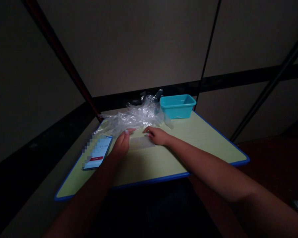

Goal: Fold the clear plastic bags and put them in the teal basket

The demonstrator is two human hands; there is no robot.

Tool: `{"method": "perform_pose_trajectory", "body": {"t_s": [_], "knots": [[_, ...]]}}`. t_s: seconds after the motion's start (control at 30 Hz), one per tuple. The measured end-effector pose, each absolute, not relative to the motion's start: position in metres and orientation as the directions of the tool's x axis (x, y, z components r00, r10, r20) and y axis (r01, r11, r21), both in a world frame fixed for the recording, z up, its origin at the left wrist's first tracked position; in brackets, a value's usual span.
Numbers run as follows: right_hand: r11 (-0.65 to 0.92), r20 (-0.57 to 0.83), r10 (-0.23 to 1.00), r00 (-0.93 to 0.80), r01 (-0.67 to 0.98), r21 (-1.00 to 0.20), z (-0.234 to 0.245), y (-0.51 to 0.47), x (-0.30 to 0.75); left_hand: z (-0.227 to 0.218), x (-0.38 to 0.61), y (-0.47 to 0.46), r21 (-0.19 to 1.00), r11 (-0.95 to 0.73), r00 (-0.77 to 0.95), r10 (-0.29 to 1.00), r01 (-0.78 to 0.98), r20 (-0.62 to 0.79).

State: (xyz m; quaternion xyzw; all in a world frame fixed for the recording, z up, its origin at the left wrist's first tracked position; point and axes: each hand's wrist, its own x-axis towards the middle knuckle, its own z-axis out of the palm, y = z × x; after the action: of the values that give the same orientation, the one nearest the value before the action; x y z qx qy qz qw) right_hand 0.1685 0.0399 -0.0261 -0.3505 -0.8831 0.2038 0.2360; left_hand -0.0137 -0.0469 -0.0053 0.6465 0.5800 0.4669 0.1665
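A flat piece of clear plastic (141,142), perhaps a small bag, lies on the table between my two hands. My left hand (122,144) rests at its left edge, fingers stretched forward and thumb raised, with nothing visible in its grasp. At the right edge, my right hand (158,136) touches the plastic with its fingers bent and a gap between index finger and thumb. Just beyond the hands is a crumpled heap of clear plastic bags (139,115).
A turquoise plastic bin (178,107) stands at the back right of the pale yellow table (208,145), which has a blue rim. A phone (98,152) with a lit screen lies at the left. Wall panels (144,46) rise behind the table.
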Motion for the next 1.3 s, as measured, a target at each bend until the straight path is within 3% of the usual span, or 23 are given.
{"method": "perform_pose_trajectory", "body": {"t_s": [0.17,0.33,0.43,0.53,0.6,0.67,0.87,1.07,1.3], "knots": [[0.657,0.273,0.713,-0.646,0.48,-0.581,-0.028,0.043,0.169,-0.009,-0.027,-0.033,0.901,-0.233,-0.286,0.893,0.367,0.348],[0.676,0.297,0.708,-0.64,0.493,-0.548,-0.03,0.043,0.168,-0.015,-0.029,-0.026,0.928,-0.168,-0.266,0.927,0.332,0.263],[0.67,0.305,0.72,-0.623,0.511,-0.539,-0.032,0.043,0.167,-0.017,-0.026,-0.029,0.786,-0.165,-0.209,0.913,0.595,0.35],[0.676,0.298,0.715,-0.632,0.518,-0.524,-0.031,0.042,0.167,-0.017,-0.023,-0.033,0.452,-0.087,-0.134,0.89,0.888,0.435],[0.686,0.295,0.705,-0.645,0.516,-0.513,-0.03,0.04,0.168,-0.017,-0.022,-0.034,0.296,0.016,-0.151,0.886,0.955,0.438],[0.695,0.294,0.695,-0.656,0.51,-0.507,-0.027,0.038,0.17,-0.017,-0.023,-0.034,0.229,0.107,-0.198,0.885,0.968,0.422],[0.693,0.279,0.698,-0.66,0.524,-0.495,-0.027,0.037,0.17,-0.021,-0.025,-0.031,0.21,0.177,-0.239,0.918,0.961,0.317],[0.703,0.288,0.69,-0.664,0.518,-0.487,-0.033,0.042,0.17,-0.019,-0.024,-0.032,0.179,0.144,-0.192,0.939,0.973,0.286],[0.678,0.267,0.711,-0.651,0.534,-0.506,-0.033,0.043,0.169,-0.012,-0.026,-0.034,0.269,0.112,-0.189,0.94,0.957,0.283]]}}
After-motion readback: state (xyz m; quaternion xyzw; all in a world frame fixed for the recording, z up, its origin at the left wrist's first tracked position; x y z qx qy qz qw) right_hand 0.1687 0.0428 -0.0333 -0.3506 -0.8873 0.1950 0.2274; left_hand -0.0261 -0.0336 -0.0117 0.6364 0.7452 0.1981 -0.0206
